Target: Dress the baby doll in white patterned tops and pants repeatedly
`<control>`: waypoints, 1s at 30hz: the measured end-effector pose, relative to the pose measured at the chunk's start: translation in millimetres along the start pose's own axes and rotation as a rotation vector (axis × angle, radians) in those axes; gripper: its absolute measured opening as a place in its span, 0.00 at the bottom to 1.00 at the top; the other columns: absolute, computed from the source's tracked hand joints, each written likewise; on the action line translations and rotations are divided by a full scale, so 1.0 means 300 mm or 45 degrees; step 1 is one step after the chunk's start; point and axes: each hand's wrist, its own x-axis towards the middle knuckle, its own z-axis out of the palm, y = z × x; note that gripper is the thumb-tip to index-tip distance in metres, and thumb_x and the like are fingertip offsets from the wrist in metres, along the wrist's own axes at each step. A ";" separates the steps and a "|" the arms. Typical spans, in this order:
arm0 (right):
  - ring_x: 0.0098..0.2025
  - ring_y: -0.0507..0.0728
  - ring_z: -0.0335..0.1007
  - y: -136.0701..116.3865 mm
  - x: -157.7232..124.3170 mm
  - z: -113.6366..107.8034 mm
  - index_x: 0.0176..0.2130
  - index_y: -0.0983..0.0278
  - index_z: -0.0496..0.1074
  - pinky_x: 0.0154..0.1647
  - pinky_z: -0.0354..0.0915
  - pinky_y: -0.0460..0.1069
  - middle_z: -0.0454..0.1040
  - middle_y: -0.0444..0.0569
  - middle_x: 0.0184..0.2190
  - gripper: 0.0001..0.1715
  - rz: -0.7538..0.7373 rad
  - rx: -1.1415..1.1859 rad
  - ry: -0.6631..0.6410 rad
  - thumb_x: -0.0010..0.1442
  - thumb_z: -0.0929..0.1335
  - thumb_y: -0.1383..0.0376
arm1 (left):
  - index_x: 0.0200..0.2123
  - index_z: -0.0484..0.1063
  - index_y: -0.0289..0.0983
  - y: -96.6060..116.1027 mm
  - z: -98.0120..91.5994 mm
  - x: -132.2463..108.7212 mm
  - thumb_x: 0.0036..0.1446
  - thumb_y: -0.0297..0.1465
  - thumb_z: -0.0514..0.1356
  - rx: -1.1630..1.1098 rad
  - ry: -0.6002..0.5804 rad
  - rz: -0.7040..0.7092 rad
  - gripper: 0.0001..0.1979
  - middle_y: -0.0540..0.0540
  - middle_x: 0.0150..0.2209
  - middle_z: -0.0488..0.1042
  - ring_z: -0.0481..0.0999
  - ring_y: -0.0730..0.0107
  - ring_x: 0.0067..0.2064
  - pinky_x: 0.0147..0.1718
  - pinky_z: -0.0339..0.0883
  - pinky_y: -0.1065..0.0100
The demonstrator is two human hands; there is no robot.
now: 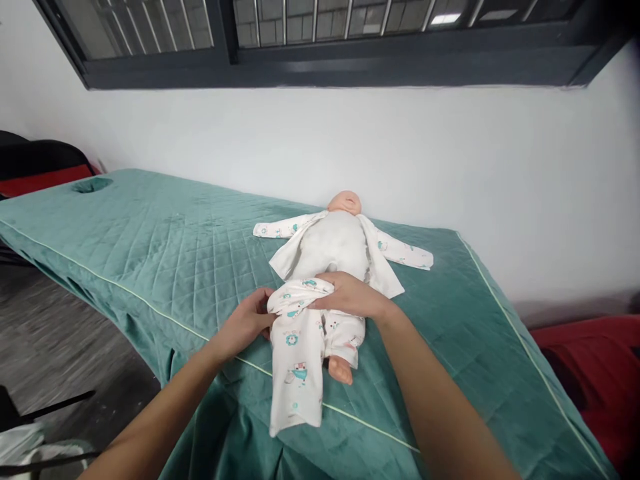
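A baby doll (334,241) lies on its back with its head toward the wall and a bare foot (341,371) toward me. Its white printed jacket (405,253) is spread open, both sleeves stretched out sideways. White printed trousers (298,373) lie over its lower body; one leg covers a doll leg, while the other hangs flat toward the bed's front edge. My left hand (250,321) pinches the bunched waist at its left side. Across the waistband, my right hand (353,295) grips the cloth, its thumb and fingers partly hidden by the fabric.
A green quilted cover (190,247) with pale piping drapes the bed, which has a face hole (93,185) at the far left. Behind it rises a white wall below a barred window (320,63). Red fabric (595,380) is at right, a black-and-red chair (45,163) at left.
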 end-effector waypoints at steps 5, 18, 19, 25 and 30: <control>0.47 0.60 0.74 -0.010 0.001 0.004 0.46 0.61 0.77 0.46 0.67 0.51 0.79 0.46 0.45 0.21 -0.027 -0.047 0.008 0.54 0.74 0.55 | 0.37 0.70 0.36 0.004 -0.009 0.093 0.48 0.30 0.63 0.159 0.211 0.137 0.11 0.50 0.30 0.75 0.72 0.69 0.31 0.30 0.64 0.70; 0.39 0.56 0.69 0.023 -0.011 0.008 0.40 0.63 0.71 0.40 0.63 0.48 0.74 0.45 0.37 0.12 -0.045 -0.094 0.309 0.57 0.70 0.58 | 0.41 0.72 0.39 -0.023 -0.007 0.262 0.57 0.28 0.55 0.826 0.239 0.957 0.09 0.45 0.41 0.76 0.74 0.65 0.41 0.41 0.64 0.67; 0.38 0.55 0.68 0.025 -0.009 0.007 0.38 0.63 0.70 0.39 0.63 0.48 0.73 0.44 0.35 0.11 -0.059 -0.105 0.349 0.59 0.69 0.58 | 0.41 0.72 0.39 -0.020 -0.012 0.277 0.57 0.28 0.55 0.883 0.242 0.964 0.09 0.45 0.42 0.76 0.74 0.65 0.41 0.41 0.64 0.67; 0.35 0.54 0.64 0.031 0.000 0.021 0.36 0.62 0.66 0.36 0.60 0.47 0.68 0.41 0.31 0.08 -0.002 -0.145 0.552 0.62 0.65 0.59 | 0.46 0.71 0.39 -0.026 -0.016 0.307 0.60 0.28 0.52 1.047 0.297 0.897 0.13 0.43 0.44 0.76 0.75 0.61 0.44 0.42 0.64 0.65; 0.37 0.55 0.66 0.017 -0.001 0.033 0.39 0.61 0.67 0.39 0.61 0.48 0.71 0.43 0.34 0.08 0.050 -0.200 0.584 0.63 0.65 0.59 | 0.50 0.72 0.40 -0.010 0.008 0.267 0.60 0.33 0.54 0.900 0.263 0.680 0.16 0.43 0.44 0.77 0.75 0.59 0.43 0.44 0.64 0.62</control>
